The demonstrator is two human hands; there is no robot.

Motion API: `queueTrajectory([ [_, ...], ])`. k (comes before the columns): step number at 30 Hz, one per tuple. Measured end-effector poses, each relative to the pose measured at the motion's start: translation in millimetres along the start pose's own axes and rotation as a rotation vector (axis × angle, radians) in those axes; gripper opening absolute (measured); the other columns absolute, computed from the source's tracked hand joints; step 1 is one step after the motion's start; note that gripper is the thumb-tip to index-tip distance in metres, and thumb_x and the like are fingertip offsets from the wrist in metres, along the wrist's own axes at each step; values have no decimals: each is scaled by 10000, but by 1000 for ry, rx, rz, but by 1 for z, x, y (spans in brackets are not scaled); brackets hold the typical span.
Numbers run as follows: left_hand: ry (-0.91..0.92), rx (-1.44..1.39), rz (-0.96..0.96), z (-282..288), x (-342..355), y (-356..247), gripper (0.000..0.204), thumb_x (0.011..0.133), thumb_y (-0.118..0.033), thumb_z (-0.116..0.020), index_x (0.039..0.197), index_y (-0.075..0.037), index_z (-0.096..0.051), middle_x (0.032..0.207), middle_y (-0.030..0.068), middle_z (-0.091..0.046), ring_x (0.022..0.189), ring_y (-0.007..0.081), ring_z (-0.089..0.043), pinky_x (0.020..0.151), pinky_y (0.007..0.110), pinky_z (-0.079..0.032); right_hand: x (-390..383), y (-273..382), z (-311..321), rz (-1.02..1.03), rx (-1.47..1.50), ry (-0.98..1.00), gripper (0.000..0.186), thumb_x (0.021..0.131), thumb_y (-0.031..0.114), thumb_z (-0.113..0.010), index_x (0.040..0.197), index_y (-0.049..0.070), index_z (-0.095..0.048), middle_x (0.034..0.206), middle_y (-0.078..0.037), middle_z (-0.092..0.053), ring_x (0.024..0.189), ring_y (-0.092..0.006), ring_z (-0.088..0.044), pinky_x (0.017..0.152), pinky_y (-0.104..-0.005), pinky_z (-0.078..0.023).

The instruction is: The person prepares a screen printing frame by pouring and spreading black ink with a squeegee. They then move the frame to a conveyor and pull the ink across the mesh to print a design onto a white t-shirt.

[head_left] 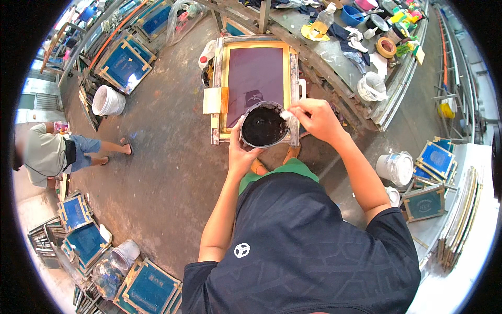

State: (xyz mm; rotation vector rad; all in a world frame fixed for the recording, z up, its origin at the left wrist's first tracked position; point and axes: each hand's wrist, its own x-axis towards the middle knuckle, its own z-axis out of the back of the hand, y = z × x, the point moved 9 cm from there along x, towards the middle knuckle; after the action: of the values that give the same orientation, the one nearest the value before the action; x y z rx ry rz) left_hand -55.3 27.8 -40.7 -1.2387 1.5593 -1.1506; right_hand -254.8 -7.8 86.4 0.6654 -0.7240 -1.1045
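My left hand [241, 152] is wrapped round the left side of a round tub [246, 137] and holds it up. Thick black ink [263, 125] fills the inside of the tub. Over the tub's right rim, my right hand [318, 119] pinches a small whitish piece [286, 114], whose kind I cannot make out. Just beyond the tub lies a printing screen [256, 68] with purple mesh, yellowish taped borders and a small dark design. A squeegee-like piece [213, 100] with a pale block and an orange-brown edge rests across the screen's left border.
To the far right a cluttered workbench [334, 57] carries a bottle, tape roll and white bucket [372, 87]. Blue screens [125, 65] lean at the far left, near another white bucket [109, 101]. A person [47, 154] walks at left. More screens [424, 203] and a lidded bucket [395, 167] stand right.
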Motion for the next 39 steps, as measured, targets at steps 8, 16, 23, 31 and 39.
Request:
queueTrajectory([
  [8, 29, 144, -24, -3, -2, 2, 1057, 673, -7, -894, 1531, -89, -282, 1429, 117, -481, 1234, 229, -572, 1028, 373, -522, 5, 10, 2, 77, -76, -93, 152, 932, 106, -652, 999, -9, -726, 863, -143, -732, 767, -226, -702, 682, -329, -533],
  [16, 31, 113, -61, -5, -2, -4, 1031, 692, -2, -880, 1527, -84, -280, 1433, 126, -485, 1240, 234, -572, 1029, 363, -524, -1, 13, -21, 76, 60, -19, 157, 930, 75, -642, 1041, -11, -712, 870, -146, -729, 772, -242, -704, 695, -333, -538],
  [23, -18, 125, -41, 6, -2, 8, 1023, 679, -17, -875, 1522, -75, -299, 1442, 110, -468, 1261, 237, -556, 1048, 367, -501, -14, 25, -25, 118, 39, 96, 128, 916, 112, -653, 970, 31, -736, 886, -152, -718, 833, -305, -701, 738, -384, -549],
  [31, 9, 92, -77, 5, 4, 6, 941, 642, -6, -867, 1449, -59, -386, 1393, 118, -504, 1268, 228, -536, 1083, 390, -454, -10, 0, 0, 179, -195, 22, 180, 914, 103, -635, 1070, 62, -715, 942, -134, -716, 881, -315, -688, 784, -411, -545],
  [39, 47, 108, -32, -12, 8, 3, 925, 639, 22, -840, 1437, -63, -379, 1330, 88, -519, 1216, 208, -554, 1029, 360, -487, -6, 16, -15, 169, -26, -14, 172, 944, 133, -635, 1065, 44, -718, 937, -124, -713, 881, -314, -683, 773, -394, -534],
])
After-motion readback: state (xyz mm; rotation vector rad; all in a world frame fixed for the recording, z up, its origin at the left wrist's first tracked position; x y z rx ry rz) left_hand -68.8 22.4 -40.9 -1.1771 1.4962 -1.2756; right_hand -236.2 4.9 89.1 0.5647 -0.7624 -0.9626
